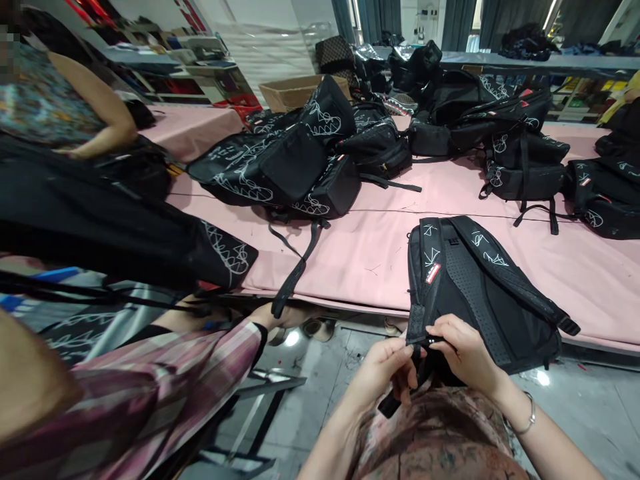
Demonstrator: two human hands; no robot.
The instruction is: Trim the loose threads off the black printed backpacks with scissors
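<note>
A black backpack [480, 293] with white line drawings lies back panel up at the table's near edge, its lower part overhanging toward me. One padded shoulder strap [429, 267], with a small red label, runs down to my hands. My left hand [393, 367] pinches the narrow webbing [390, 404] at that strap's lower end, and the webbing's tail hangs below the fingers. Close beside it, my right hand [457, 343] is closed on the strap end, where a small dark piece shows between the fingertips. Whether that piece is a buckle I cannot tell.
Several more black backpacks [295, 163] are heaped across the pink-covered table [370, 260]. At my left sits a person in plaid trousers [165, 380] with a black bag; another person's arm [95, 100] is beyond. A cardboard box [283, 93] stands behind the heap.
</note>
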